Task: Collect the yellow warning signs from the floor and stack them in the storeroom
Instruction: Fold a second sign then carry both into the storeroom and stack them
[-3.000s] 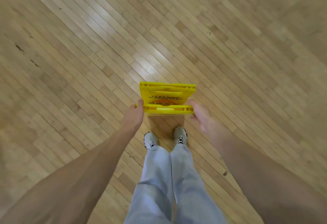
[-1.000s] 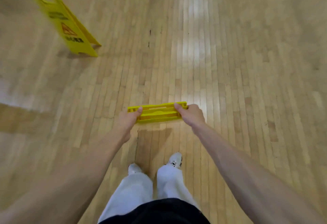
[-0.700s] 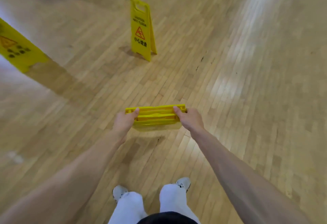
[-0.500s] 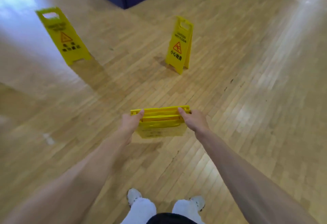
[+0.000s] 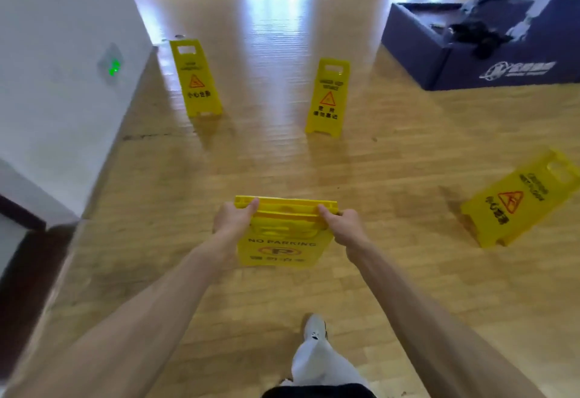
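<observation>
I hold a folded yellow "NO PARKING" sign (image 5: 284,240) by its top edge, off the wooden floor in front of me. My left hand (image 5: 233,218) grips its left top corner and my right hand (image 5: 343,226) grips its right top corner. Three more yellow warning signs stand unfolded on the floor: one near the white wall (image 5: 196,79), one straight ahead (image 5: 328,99), and one at the right edge (image 5: 521,198).
A white wall (image 5: 59,77) with a green-lit switch runs along the left, with a dark doorway edge (image 5: 28,275) below it. A dark blue platform (image 5: 483,49) with metal legs on it stands at the back right. Wooden floor (image 5: 282,159) lies between me and the standing signs.
My view has swung up and round while I carry the sign. The wall, a third standing sign and the blue platform have come into sight. The held sign's printed face now shows.
</observation>
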A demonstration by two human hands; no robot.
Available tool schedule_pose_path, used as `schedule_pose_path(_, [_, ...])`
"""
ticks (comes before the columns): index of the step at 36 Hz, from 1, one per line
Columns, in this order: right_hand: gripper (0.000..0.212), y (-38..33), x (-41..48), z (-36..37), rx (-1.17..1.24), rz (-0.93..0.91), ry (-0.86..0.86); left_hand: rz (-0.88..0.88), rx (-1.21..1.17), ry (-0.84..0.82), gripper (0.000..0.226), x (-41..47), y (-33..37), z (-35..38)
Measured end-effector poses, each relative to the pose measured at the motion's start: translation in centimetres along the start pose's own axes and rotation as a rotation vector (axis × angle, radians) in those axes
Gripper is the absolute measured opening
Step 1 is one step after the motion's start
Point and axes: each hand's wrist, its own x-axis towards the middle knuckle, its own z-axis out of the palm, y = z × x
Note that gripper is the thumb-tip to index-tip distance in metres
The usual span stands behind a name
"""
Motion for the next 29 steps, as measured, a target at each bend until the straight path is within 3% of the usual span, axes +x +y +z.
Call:
schedule_pose_path(10, [0.033,-10.8,6.5,15.8,-0.100,-0.108,-0.378,-0.220,-0.132,0.325,0.053,8.6,-2.8,-12.8])
schedule_pose_path(14, [0.044,-14.4,8.9,21.5,-0.187,-0.109,-0.507,-0.306,-0.194,0.420,0.044,11.1,-3.1,-16.6])
schedule_pose_path(17, [0.036,-17.3,9.7,25.4,-0.264,-0.120,-0.620,-0.382,-0.195,0.507,0.043,12.4,-3.1,-19.5])
schedule_pose_path(23, [0.052,-22.1,9.9,33.6,-0.481,-0.241,-0.769,-0.487,-0.301,0.669,0.046,13.4,-4.9,-25.0])
schedule_pose_path(29, [0.036,-25.6,8.1,41.5,-0.569,-0.290,-0.899,-0.572,-0.428,0.806,0.045,14.3,-8.5,-30.6])
